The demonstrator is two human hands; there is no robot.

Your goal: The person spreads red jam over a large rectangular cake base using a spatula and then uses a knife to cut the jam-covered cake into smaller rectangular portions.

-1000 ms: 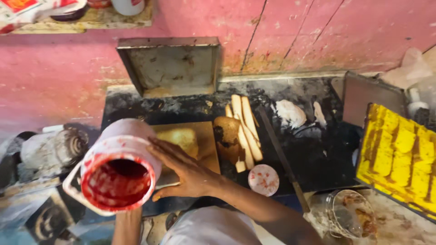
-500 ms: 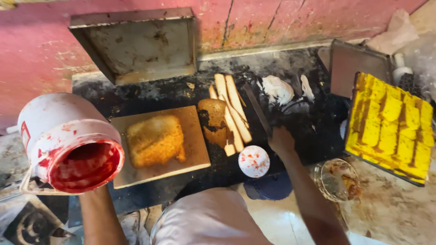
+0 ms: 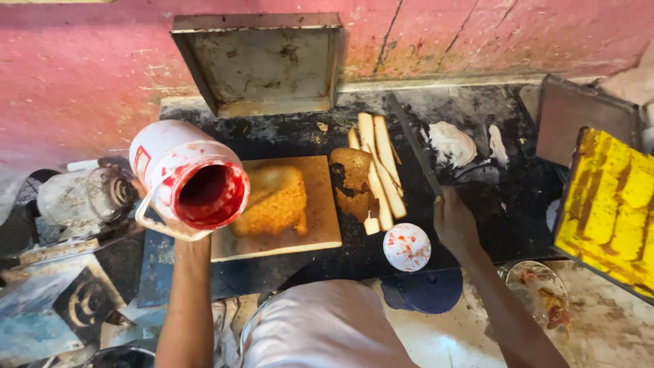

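Two bare hands in view. Left hand (image 3: 151, 197) mostly hidden behind a white plastic tub (image 3: 187, 178) smeared red inside, tipped on its side with the open mouth toward the camera; fingers not visible, but the tub is held up off the counter, above the left edge of the wooden board (image 3: 320, 225). Wire bail handle (image 3: 151, 221) hangs below the tub. Right hand (image 3: 455, 223) closed around the handle of a long knife (image 3: 413, 144), whose blade lies flat on the black counter (image 3: 477, 191), pointing away toward the pink wall (image 3: 82, 75). On the board: golden-brown sponge cake slab (image 3: 272, 201). Just right of the board, a darker cake piece (image 3: 352, 182) touching a row of pale cut strips (image 3: 379, 167). White lid (image 3: 407, 247) with red smears lies on the counter just left of the right hand. White cream blobs (image 3: 451, 143) on the counter beyond the knife. Metal baking tray (image 3: 262, 61) leans against the wall. Yellow tray (image 3: 610, 204) at far right.
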